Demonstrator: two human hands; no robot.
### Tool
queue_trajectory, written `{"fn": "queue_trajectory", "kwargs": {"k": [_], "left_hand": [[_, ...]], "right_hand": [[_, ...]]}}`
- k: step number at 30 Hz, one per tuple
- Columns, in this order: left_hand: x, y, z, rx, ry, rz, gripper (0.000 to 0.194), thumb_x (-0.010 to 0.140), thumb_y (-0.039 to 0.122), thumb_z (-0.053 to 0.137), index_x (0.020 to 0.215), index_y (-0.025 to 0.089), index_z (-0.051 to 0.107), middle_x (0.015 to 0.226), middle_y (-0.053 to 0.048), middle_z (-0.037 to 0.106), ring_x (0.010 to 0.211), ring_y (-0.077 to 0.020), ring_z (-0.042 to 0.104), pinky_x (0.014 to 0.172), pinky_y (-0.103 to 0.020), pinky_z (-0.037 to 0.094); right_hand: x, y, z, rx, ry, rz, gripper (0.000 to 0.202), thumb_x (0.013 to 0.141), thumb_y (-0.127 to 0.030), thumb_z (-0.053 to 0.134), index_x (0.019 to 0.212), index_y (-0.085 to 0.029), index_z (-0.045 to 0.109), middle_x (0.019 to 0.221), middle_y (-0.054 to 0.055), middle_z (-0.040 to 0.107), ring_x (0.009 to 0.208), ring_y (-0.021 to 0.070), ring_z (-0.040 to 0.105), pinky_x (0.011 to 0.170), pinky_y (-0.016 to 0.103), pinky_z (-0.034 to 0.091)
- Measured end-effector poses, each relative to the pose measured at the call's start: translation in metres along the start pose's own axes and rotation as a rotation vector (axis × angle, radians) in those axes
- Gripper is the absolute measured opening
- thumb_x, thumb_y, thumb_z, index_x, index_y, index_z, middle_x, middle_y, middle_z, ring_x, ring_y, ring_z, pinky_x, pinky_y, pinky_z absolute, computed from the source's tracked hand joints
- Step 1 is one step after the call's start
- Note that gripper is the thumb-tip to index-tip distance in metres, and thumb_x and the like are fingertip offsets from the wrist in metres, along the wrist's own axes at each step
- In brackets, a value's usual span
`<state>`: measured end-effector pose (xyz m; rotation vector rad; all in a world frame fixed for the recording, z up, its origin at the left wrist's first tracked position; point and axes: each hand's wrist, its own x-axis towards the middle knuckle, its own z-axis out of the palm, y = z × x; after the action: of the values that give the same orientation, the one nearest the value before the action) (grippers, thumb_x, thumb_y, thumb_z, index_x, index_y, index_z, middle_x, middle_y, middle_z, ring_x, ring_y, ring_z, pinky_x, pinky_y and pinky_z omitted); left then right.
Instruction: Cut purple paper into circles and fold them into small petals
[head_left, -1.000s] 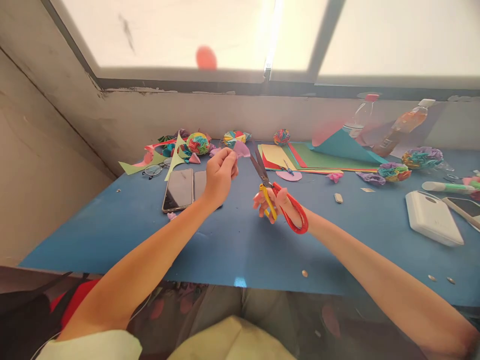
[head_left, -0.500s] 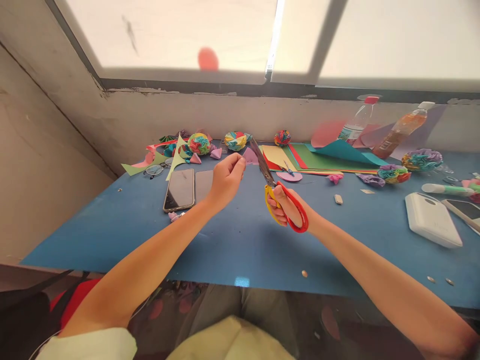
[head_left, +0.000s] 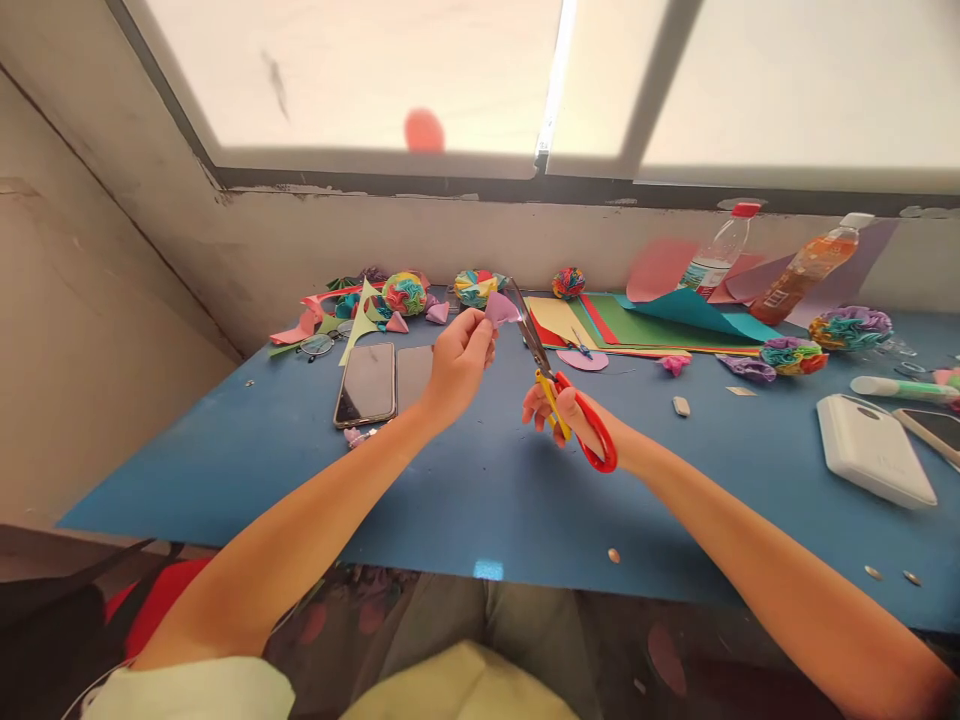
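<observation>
My left hand (head_left: pixel 461 362) pinches a small folded purple paper piece (head_left: pixel 501 309) between thumb and fingers, above the blue table. Just to its right, my right hand (head_left: pixel 570 415) grips scissors (head_left: pixel 551 378) with one red and one yellow handle loop. The dark blades point up and away, their tips close beside the purple paper's right edge. Whether the blades touch the paper cannot be made out. Behind the hands lie small pink folded pieces (head_left: pixel 437 313) and a round purple paper (head_left: pixel 583 360) with a small blue tool on it.
A phone (head_left: pixel 365 385) and glasses (head_left: pixel 316 345) lie on the left of the blue table (head_left: pixel 480 500). Colourful paper balls (head_left: pixel 405 293) and coloured sheets (head_left: pixel 660 325) line the back. Two bottles (head_left: pixel 806 268) stand or lean at the back right, with a white power bank (head_left: pixel 874 450) nearer.
The purple piece has turned and shows more clearly in my left hand. The scissor blades look closer together, and the fingers of my right hand have shifted left. The whole view has moved slightly.
</observation>
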<state>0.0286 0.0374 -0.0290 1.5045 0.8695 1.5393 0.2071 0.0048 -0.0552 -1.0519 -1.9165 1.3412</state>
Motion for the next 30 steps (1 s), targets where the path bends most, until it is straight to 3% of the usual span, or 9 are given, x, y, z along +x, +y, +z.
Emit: {"fn": "queue_trajectory", "kwargs": {"k": [6, 12, 15, 19, 21, 25, 27, 30], "left_hand": [[0.0, -0.008, -0.002, 0.134, -0.026, 0.093, 0.02, 0.086, 0.028, 0.045, 0.068, 0.019, 0.043, 0.055, 0.006, 0.033, 0.047, -0.0071, 0.033, 0.045, -0.021, 0.028], [-0.001, -0.009, -0.002, 0.156, -0.044, 0.081, 0.021, 0.086, 0.029, 0.045, 0.067, 0.02, 0.042, 0.054, 0.005, 0.032, 0.048, -0.0078, 0.035, 0.045, -0.022, 0.029], [0.0, -0.006, -0.002, 0.114, 0.02, 0.078, 0.022, 0.086, 0.03, 0.046, 0.066, 0.02, 0.041, 0.055, 0.005, 0.033, 0.048, -0.0077, 0.034, 0.044, -0.022, 0.028], [0.0, -0.006, -0.002, 0.077, 0.059, 0.072, 0.023, 0.086, 0.029, 0.046, 0.066, 0.02, 0.039, 0.054, 0.005, 0.031, 0.046, -0.0073, 0.031, 0.042, -0.021, 0.026], [0.0, -0.009, -0.003, 0.092, 0.063, 0.064, 0.024, 0.086, 0.028, 0.045, 0.065, 0.02, 0.039, 0.054, 0.005, 0.03, 0.046, -0.0074, 0.03, 0.042, -0.022, 0.025], [0.002, -0.013, -0.005, 0.106, 0.167, 0.087, 0.023, 0.086, 0.026, 0.044, 0.065, 0.02, 0.038, 0.055, 0.005, 0.03, 0.047, -0.0078, 0.03, 0.043, -0.022, 0.026], [0.004, -0.013, -0.006, 0.098, 0.184, 0.095, 0.022, 0.086, 0.027, 0.044, 0.066, 0.02, 0.039, 0.057, 0.004, 0.031, 0.047, -0.0076, 0.03, 0.043, -0.021, 0.027], [0.004, -0.013, -0.006, 0.115, 0.15, 0.086, 0.021, 0.085, 0.028, 0.045, 0.066, 0.02, 0.04, 0.057, 0.004, 0.032, 0.046, -0.0077, 0.031, 0.043, -0.021, 0.027]], "right_hand": [[0.001, -0.003, 0.002, 0.038, 0.023, 0.033, 0.079, 0.059, -0.091, 0.024, 0.077, -0.018, 0.047, 0.07, 0.003, 0.051, 0.057, 0.0123, 0.047, 0.044, 0.024, 0.038], [-0.003, -0.002, 0.003, 0.081, 0.121, 0.067, 0.064, 0.069, -0.084, 0.029, 0.059, -0.021, 0.033, 0.044, -0.005, 0.033, 0.034, 0.0078, 0.032, 0.033, 0.023, 0.031], [-0.006, -0.008, 0.001, 0.103, 0.125, 0.056, 0.064, 0.07, -0.084, 0.031, 0.059, -0.021, 0.037, 0.044, -0.003, 0.037, 0.035, 0.0085, 0.036, 0.034, 0.023, 0.034], [-0.004, -0.017, 0.004, 0.195, 0.008, 0.127, 0.058, 0.072, -0.079, 0.036, 0.063, -0.023, 0.046, 0.051, 0.002, 0.052, 0.044, 0.015, 0.051, 0.041, 0.029, 0.041], [0.0, -0.017, 0.008, 0.269, 0.038, 0.186, 0.052, 0.073, -0.074, 0.044, 0.055, -0.025, 0.044, 0.047, 0.001, 0.049, 0.043, 0.0152, 0.05, 0.042, 0.029, 0.04], [0.009, -0.011, 0.011, 0.421, 0.204, 0.319, 0.05, 0.073, -0.062, 0.059, 0.054, -0.018, 0.046, 0.048, -0.001, 0.047, 0.041, 0.0101, 0.049, 0.042, 0.025, 0.041], [0.013, -0.008, 0.009, 0.518, 0.268, 0.36, 0.049, 0.074, -0.062, 0.058, 0.058, -0.017, 0.047, 0.051, -0.002, 0.045, 0.044, 0.0106, 0.053, 0.042, 0.023, 0.043], [0.016, -0.004, 0.007, 0.622, 0.227, 0.447, 0.054, 0.075, -0.069, 0.049, 0.061, -0.017, 0.045, 0.055, 0.0, 0.046, 0.049, 0.0136, 0.058, 0.043, 0.024, 0.047]]}}
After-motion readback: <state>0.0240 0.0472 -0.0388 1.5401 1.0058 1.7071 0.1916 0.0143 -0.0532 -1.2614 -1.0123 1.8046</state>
